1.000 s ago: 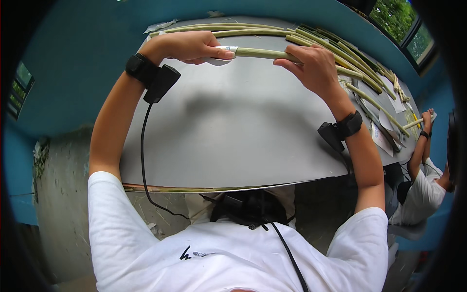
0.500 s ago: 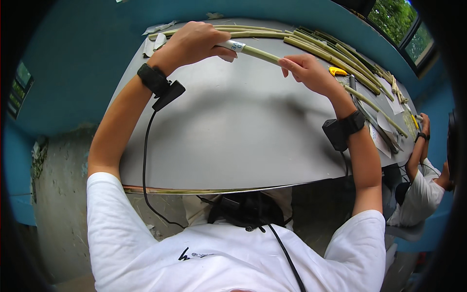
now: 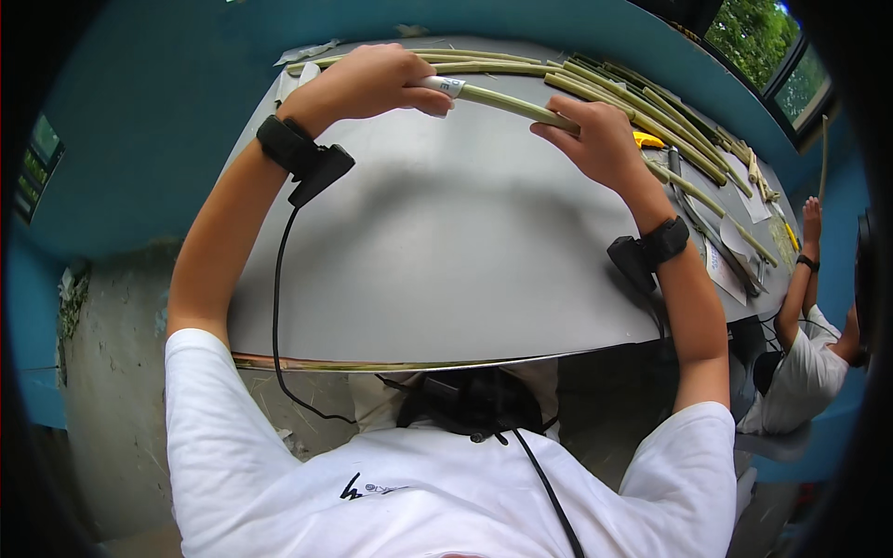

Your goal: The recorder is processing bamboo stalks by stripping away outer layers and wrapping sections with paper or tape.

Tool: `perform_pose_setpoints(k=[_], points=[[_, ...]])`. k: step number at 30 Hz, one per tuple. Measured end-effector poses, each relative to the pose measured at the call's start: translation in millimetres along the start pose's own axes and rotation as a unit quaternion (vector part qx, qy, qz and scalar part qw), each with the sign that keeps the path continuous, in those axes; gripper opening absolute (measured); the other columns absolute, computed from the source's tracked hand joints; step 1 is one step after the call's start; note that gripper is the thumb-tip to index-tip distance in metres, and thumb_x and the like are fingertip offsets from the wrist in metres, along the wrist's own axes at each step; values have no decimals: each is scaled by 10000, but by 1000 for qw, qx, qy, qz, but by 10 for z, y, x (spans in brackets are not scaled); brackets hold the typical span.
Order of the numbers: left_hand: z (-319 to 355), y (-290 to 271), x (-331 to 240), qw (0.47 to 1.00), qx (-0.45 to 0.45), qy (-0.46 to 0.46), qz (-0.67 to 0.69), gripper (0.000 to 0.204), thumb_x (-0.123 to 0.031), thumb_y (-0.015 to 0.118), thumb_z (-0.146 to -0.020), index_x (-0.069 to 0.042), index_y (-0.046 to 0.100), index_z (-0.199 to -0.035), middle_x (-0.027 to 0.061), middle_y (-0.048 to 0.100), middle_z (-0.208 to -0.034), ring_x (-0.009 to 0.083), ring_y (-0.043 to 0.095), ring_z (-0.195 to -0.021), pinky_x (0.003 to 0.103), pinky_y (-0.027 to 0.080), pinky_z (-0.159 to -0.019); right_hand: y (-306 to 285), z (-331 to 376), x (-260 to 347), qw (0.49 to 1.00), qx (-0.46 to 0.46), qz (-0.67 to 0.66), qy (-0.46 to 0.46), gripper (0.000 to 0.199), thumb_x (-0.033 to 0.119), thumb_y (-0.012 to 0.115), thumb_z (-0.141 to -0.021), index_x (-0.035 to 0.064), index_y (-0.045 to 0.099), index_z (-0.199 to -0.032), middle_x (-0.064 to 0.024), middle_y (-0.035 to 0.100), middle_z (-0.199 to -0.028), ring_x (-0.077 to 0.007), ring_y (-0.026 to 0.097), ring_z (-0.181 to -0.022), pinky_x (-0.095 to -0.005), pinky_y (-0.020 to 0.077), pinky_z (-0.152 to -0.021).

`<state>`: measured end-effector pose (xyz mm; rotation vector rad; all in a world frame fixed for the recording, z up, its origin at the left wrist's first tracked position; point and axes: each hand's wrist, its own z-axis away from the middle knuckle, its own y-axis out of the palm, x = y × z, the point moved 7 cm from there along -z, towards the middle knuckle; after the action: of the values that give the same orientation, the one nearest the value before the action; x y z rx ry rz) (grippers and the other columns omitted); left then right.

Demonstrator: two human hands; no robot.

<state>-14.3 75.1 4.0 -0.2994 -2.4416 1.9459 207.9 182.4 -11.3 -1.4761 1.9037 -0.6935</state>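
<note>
My left hand (image 3: 374, 82) is closed over a piece of white printed paper (image 3: 448, 86) wrapped around a pale green stalk (image 3: 510, 101), above the far part of the grey table (image 3: 437, 251). The stalk slants slightly down to the right, into my right hand (image 3: 600, 139). Thumb and fingers of that hand pinch it near its right part. The stalk's left part is hidden behind my left hand, and its right end is covered by my right hand.
Several long green stalks (image 3: 642, 112) lie along the table's far right, beside a yellow-handled tool (image 3: 648, 139). More stalks and papers (image 3: 726, 270) lie at the right edge. A co-worker (image 3: 795, 372) sits there with a thin stick (image 3: 824, 158) raised. A blue wall (image 3: 167, 121) rises behind.
My right hand has shifted a little to the right and its grip on the stalk has changed. My left hand has barely moved. At the right, the co-worker's hand has come up with a thin stick.
</note>
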Motion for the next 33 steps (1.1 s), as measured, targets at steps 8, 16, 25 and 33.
perform_pose_setpoints(k=[8,16,25,33], points=[[33,-70,-98,951,-198,156,-177,297,-451,735,-904,-160,758,-852,15,669,-647,199,654,-575,319,522,-562,313,192,-154,810,319,-391,298,573,529,510,-1086,50,677,-822,65,371,-565,-43,297,-492,-249,240,-467],[6,82,-19,999,10,19,-37,486,-566,691,-939,-96,742,-824,19,592,-603,173,560,-542,321,435,-533,166,60,-143,958,179,-123,186,621,611,554,-1034,75,697,-754,-40,455,-536,-171,408,-506,-362,322,-516],[163,216,209,940,223,-146,212,606,-691,672,-912,-99,704,-789,-21,467,-591,78,412,-483,253,303,-440,-58,-61,66,996,79,50,-12,540,607,635,-971,109,681,-767,-51,461,-483,-281,445,-473,-380,365,-516],[-8,-45,-44,984,-98,74,-131,377,-499,767,-890,-129,735,-827,12,642,-656,158,576,-589,316,432,-552,335,217,-49,800,330,-412,285,404,396,546,-1101,46,672,-945,64,405,-619,-28,361,-499,-255,287,-454]])
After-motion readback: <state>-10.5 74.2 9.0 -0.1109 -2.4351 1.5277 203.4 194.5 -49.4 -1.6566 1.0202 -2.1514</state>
